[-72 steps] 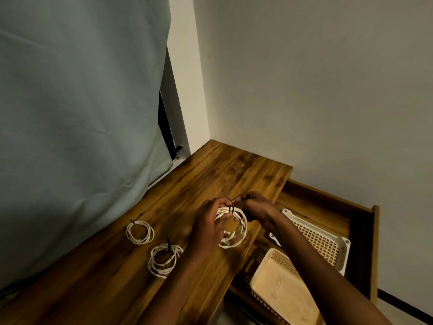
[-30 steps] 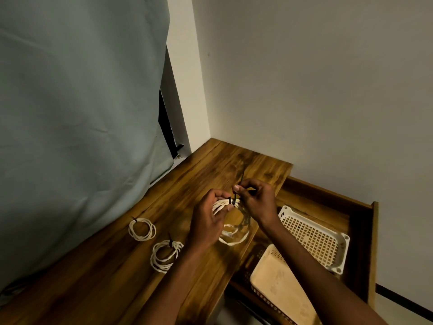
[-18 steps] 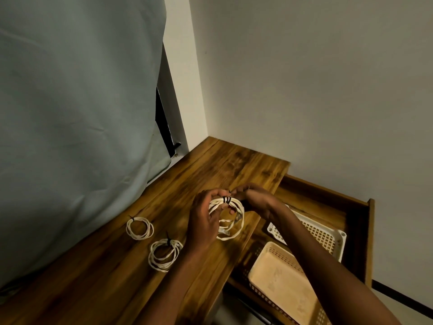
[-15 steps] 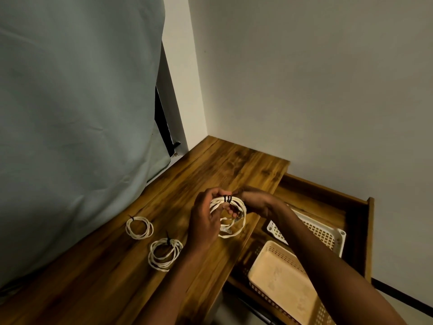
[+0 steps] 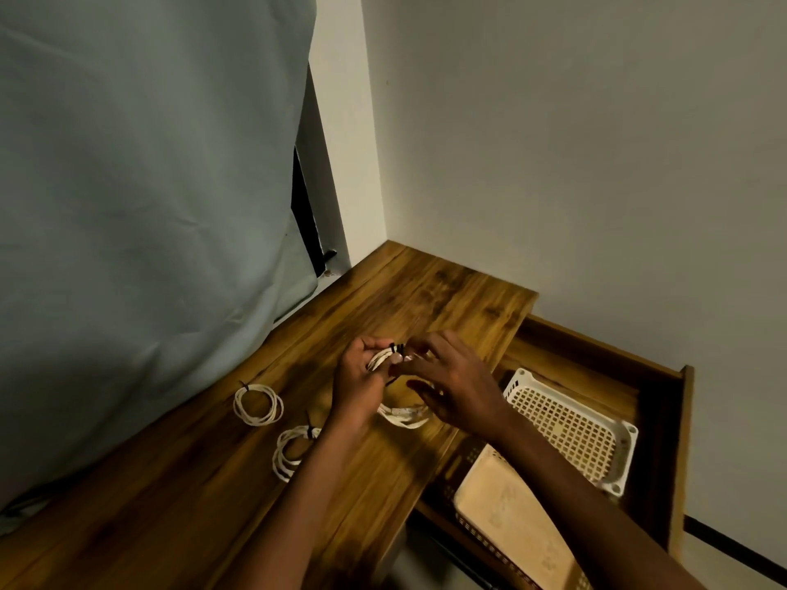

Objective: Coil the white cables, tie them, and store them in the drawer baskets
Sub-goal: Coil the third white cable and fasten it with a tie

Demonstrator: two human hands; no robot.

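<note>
Left hand pinching a white coil at its black tie, near the bench's right edge. Right hand at the tie too, fingers spread, grip unclear. Two tied coils lying toward the left. Baskets in the open drawer.

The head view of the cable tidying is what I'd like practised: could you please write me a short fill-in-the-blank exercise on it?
1. The left hand holds a white cable coil bound with a ____ tie.
2. Two tied coils lie on the wooden ____.
3. The white basket sits in the open ____.
4. The number of coils already in that basket is ____.

Missing words: black; tabletop; drawer; zero
</note>
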